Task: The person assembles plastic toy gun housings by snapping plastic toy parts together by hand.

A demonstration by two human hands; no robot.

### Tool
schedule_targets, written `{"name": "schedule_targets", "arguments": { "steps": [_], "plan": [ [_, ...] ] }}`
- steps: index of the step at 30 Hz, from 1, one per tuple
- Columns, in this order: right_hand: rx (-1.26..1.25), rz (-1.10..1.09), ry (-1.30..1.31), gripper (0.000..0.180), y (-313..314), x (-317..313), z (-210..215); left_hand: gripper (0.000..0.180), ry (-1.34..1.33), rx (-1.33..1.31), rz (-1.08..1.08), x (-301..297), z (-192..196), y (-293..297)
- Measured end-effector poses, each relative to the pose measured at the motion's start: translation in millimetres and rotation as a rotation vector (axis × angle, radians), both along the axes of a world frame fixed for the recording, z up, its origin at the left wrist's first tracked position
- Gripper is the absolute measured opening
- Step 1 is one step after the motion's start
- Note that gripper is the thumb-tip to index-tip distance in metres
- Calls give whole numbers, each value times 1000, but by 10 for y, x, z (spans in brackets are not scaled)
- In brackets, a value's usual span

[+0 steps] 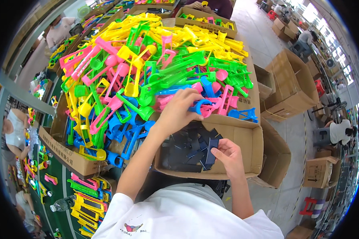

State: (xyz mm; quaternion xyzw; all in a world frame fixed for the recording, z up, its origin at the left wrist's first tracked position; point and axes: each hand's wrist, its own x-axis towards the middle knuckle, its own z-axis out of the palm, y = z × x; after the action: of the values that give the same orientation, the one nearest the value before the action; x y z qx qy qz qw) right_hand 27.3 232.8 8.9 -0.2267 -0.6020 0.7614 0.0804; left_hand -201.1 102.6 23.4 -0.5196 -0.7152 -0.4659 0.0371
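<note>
My left hand reaches over the front of a heap of plastic toy parts in yellow, green, pink and blue. Its fingers are curled round the cupped end of a blue plastic part, which touches a pink one. My right hand pinches a small dark rectangular panel on edge between thumb and fingers. Below it, a shallow cardboard box has several similar dark panels in its left half. Some green parts beyond my left hand look blurred.
A cardboard box wall edges the heap on the left. Stacked coloured parts and a clear bottle stand at lower left. Large open cartons line the right side. Other people work around, one behind a far box.
</note>
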Motion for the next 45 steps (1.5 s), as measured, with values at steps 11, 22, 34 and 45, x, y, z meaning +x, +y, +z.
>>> {"name": "schedule_targets", "arguments": {
  "steps": [11, 22, 34, 45],
  "plan": [
    [-122, 83, 97, 20, -59, -73, -46, 49, -1076, 669, -50, 503, -186, -379],
    [20, 158, -135, 18, -264, 8, -116, 39, -1721, 321, -93, 1366, -347, -654],
    [173, 150, -177, 23, -426, -7, -3, 46, -1429, 361, 62, 1637, -489, -588],
    [198, 255, 13, 63, -331, -28, -40, 45, -1415, 279, 63, 1643, -479, -718]
  ]
}}
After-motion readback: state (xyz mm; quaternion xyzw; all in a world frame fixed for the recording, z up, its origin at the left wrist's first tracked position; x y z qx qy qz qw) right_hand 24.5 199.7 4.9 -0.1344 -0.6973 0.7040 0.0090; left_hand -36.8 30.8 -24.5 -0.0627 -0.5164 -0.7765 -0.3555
